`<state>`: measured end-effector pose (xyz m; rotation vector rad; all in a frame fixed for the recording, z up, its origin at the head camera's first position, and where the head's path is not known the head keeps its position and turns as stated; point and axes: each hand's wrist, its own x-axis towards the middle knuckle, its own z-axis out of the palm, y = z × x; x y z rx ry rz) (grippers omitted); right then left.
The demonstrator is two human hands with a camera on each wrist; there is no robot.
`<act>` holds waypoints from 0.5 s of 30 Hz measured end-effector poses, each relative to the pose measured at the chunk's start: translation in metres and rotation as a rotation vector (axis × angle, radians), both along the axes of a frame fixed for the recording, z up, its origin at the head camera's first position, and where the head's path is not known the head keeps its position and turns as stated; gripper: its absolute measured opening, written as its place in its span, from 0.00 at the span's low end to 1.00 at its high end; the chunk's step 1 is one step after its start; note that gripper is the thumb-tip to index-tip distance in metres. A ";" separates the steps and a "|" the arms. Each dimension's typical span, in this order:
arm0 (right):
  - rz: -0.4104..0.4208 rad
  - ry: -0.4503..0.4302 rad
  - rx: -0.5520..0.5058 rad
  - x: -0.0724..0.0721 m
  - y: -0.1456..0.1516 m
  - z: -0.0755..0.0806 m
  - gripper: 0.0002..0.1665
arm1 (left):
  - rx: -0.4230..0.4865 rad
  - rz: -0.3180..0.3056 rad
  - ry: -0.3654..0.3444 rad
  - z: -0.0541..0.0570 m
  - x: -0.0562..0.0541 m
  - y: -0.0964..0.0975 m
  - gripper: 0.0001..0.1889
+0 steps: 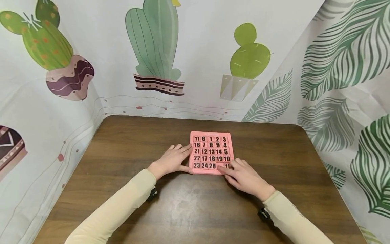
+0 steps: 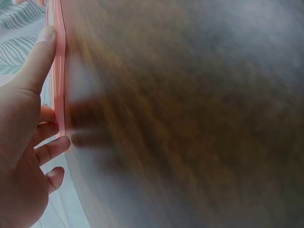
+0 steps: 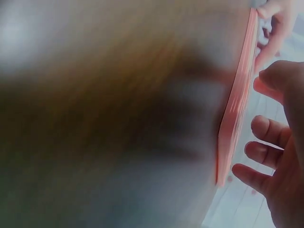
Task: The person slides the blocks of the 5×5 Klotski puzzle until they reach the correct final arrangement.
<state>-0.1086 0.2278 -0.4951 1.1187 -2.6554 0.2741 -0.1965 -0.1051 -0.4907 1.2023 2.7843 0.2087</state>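
A pink number slide puzzle (image 1: pixel 211 155) lies flat on the wooden table, its square tiles bearing black numbers. My left hand (image 1: pixel 171 160) holds it at the left, thumb at the near left corner and fingers along the left side. The left wrist view shows that thumb (image 2: pixel 46 35) against the pink edge. Over the bottom row reaches my right hand (image 1: pixel 247 177), its index finger touching the puzzle between the 20 and a partly covered 15. In the right wrist view the other fingers (image 3: pixel 266 154) are loosely bent and apart from the puzzle's edge (image 3: pixel 232 109).
The brown wooden table (image 1: pixel 182 203) extends around the puzzle on every side. Behind it hangs a white cloth (image 1: pixel 201 40) printed with cacti and leaves. Dark straps (image 1: pixel 263 214) sit at both wrists, below pale sleeves.
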 end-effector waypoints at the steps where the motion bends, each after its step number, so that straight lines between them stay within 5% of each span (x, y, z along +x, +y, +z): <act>1: 0.006 0.002 0.011 -0.001 -0.004 0.000 0.23 | -0.001 0.000 -0.004 0.000 0.000 0.000 0.57; 15: -0.018 0.005 0.045 0.000 0.003 0.000 0.24 | 0.019 -0.007 0.001 -0.001 -0.001 0.001 0.56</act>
